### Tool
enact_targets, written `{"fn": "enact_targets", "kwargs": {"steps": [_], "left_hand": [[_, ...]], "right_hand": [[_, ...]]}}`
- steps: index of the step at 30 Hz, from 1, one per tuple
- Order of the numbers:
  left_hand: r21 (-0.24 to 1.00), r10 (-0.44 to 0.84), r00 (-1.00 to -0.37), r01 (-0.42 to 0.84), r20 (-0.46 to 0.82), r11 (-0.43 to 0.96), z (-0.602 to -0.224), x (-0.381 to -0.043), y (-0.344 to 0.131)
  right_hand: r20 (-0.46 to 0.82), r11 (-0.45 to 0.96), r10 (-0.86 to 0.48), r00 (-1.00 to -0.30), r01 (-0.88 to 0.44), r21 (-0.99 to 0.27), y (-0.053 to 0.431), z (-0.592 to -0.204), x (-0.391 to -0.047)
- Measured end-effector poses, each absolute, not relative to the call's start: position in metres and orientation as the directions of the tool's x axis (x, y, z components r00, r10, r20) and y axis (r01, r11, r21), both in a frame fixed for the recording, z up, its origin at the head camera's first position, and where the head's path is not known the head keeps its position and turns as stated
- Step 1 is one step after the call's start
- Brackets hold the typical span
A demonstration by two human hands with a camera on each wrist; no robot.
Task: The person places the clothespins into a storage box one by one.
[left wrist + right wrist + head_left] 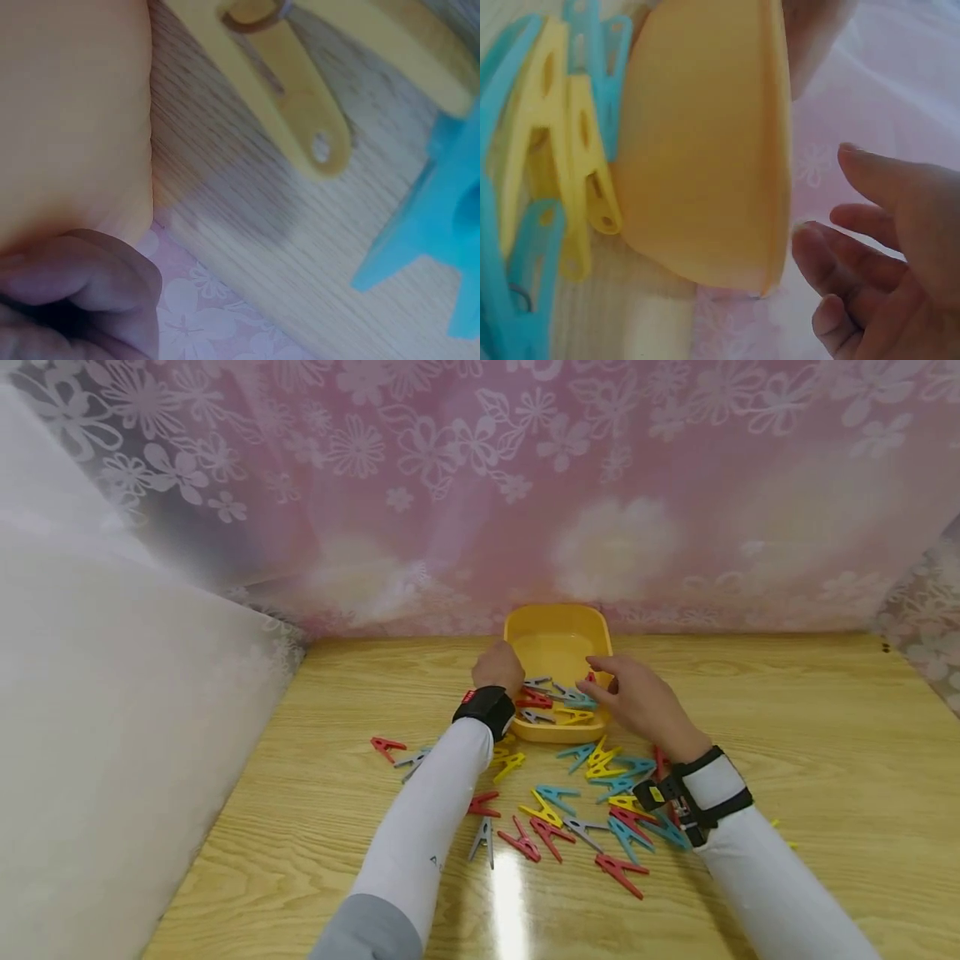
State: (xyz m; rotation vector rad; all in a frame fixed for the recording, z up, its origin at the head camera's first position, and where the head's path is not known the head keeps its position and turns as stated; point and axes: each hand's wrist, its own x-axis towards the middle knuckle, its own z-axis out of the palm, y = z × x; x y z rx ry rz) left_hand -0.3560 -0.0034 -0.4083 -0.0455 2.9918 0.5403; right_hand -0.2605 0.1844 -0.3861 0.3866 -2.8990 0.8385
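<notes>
Plastic clothespins are gathered inside a yellow basin and scattered in front of it.
Red, yellow, blue and grey ones are seen, V-shaped and tangled. The left hand is placed at the left rim, fingers curled; whether anything is gripped cannot be told. The right hand's fingers are loosely parted by the right rim. Worktop is left open both sides; behind, floral cloth is hung.
</notes>
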Motion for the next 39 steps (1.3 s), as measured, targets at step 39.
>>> {"fn": "enact_targets", "kwargs": {"steps": [39], "left_hand": [[0.338, 0.023, -0.995, -0.01, -0.094, 0.941, -0.417, -0.367, -0.002]], "right_hand": [[0.093, 0.824, -0.097, -0.991, -0.132, -0.552, 0.326, -0.418, -0.174]]}}
